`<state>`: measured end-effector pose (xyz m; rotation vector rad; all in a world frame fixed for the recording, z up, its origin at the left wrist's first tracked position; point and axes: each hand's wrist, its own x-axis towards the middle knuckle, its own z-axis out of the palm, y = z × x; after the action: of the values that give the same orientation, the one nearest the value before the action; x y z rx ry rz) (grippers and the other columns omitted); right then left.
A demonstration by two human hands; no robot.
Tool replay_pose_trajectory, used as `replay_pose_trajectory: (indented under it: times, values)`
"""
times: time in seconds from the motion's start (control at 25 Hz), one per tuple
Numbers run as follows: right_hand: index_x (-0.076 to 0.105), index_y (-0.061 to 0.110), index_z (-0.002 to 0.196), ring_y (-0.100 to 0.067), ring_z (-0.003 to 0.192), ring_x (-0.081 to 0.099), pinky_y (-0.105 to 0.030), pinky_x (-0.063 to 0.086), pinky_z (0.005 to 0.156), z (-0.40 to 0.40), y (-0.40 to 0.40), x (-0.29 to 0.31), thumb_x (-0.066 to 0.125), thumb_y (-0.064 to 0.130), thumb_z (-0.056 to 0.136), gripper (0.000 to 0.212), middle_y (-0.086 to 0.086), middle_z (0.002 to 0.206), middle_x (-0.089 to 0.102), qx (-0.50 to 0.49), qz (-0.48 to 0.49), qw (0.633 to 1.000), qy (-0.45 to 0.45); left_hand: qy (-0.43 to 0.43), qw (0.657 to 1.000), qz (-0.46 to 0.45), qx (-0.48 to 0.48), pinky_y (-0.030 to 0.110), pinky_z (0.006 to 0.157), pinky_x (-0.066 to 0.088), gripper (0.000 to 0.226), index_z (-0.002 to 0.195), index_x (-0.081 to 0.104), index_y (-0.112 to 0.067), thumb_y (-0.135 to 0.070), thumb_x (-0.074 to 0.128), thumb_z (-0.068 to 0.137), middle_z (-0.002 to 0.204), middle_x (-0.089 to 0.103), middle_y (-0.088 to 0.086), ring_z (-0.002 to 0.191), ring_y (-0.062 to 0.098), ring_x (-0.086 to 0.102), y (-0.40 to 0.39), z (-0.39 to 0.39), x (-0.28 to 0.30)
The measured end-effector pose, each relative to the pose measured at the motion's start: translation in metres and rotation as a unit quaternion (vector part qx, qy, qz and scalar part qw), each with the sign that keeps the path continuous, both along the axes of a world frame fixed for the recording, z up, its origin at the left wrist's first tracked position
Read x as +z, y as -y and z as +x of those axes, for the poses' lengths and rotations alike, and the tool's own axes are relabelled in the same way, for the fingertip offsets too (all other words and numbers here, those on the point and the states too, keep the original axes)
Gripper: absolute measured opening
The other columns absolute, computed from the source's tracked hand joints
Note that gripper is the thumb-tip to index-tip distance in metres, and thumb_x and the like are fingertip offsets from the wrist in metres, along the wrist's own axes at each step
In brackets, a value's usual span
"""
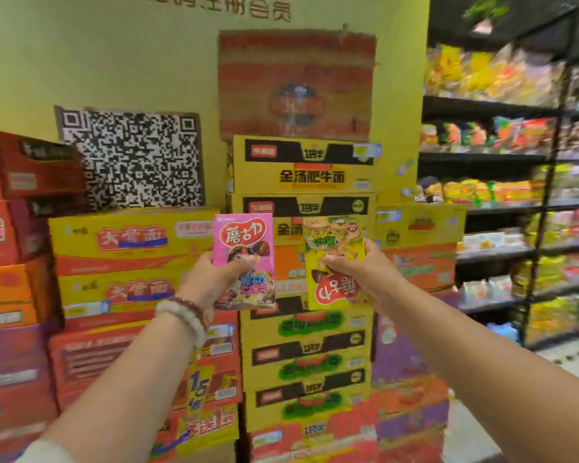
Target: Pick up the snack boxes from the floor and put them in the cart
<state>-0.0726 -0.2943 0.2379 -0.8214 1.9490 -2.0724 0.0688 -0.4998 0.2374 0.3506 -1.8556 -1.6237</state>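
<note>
My left hand [211,279] grips a pink snack box [244,238] upright, held up at chest height in front of the stacked cartons. Beside it, my right hand [365,269] grips a yellow-green snack box [335,285] that is turned upside down, its red logo at the bottom. The two boxes are side by side with a small gap between them. A bead bracelet sits on my left wrist. No cart shows in this view.
Stacks of yellow, red and orange noodle cartons [301,168] fill the space ahead, against a yellow wall with a QR code poster [131,158]. Black shelves [502,155] of packaged snacks run along the right. A strip of floor [572,362] shows at the lower right.
</note>
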Motion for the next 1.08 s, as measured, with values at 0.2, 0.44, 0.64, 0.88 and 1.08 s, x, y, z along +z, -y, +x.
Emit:
replay_pose_trajectory:
  times: [0.2,0.44,0.64,0.88,1.08]
  values:
    - [0.031,0.017,0.143,-0.026,0.095,0.068,-0.041,0.058,0.078,-0.054,-0.112,-0.008,0.088,0.04,0.053,0.109,-0.013,0.129,0.058,-0.093,0.0,0.996,0.002,0.016,0.992,0.018,-0.123,0.048,0.089,0.052,0.062,0.106,0.06,-0.013,-0.036,0.086,0.055,0.098,0.071,0.01,0.09,0.027,0.069,-0.089,-0.103,-0.012]
    - [0.046,0.016,0.12,-0.03,0.085,0.071,-0.043,0.059,0.072,-0.122,-0.208,-0.02,0.082,0.02,0.07,0.062,-0.014,0.109,0.066,-0.191,-0.026,0.981,0.034,0.014,0.971,0.025,-0.239,0.02,0.06,0.056,0.064,0.115,0.055,-0.011,-0.038,0.082,0.065,0.097,0.069,0.007,0.075,0.014,0.068,-0.17,-0.223,-0.01]
    - [0.037,0.011,0.138,-0.033,0.087,0.071,-0.047,0.058,0.072,-0.19,-0.275,-0.018,0.092,0.03,0.051,0.104,-0.017,0.119,0.063,-0.275,-0.033,0.96,0.034,0.018,0.948,0.014,-0.317,0.016,0.039,0.044,0.033,0.104,0.058,-0.008,-0.018,0.072,0.076,0.081,0.065,0.009,0.045,0.002,0.061,-0.228,-0.332,-0.011]
    - [0.046,0.012,0.125,-0.032,0.086,0.071,-0.044,0.059,0.072,-0.242,-0.377,-0.031,0.08,0.015,0.073,0.062,-0.016,0.109,0.068,-0.382,-0.047,0.922,0.045,0.013,0.902,-0.001,-0.432,0.033,0.06,0.055,0.037,0.093,0.062,-0.012,-0.025,0.082,0.065,0.066,0.071,0.0,0.058,0.013,0.068,-0.329,-0.442,-0.014]
    - [0.045,0.011,0.124,-0.028,0.08,0.072,-0.039,0.058,0.066,-0.287,-0.482,-0.051,0.082,0.017,0.068,0.068,-0.016,0.107,0.068,-0.444,-0.049,0.894,0.04,0.015,0.86,0.033,-0.509,0.035,0.066,0.057,0.02,0.09,0.064,-0.019,-0.02,0.073,0.071,0.074,0.074,0.0,0.068,0.019,0.071,-0.447,-0.521,-0.038]
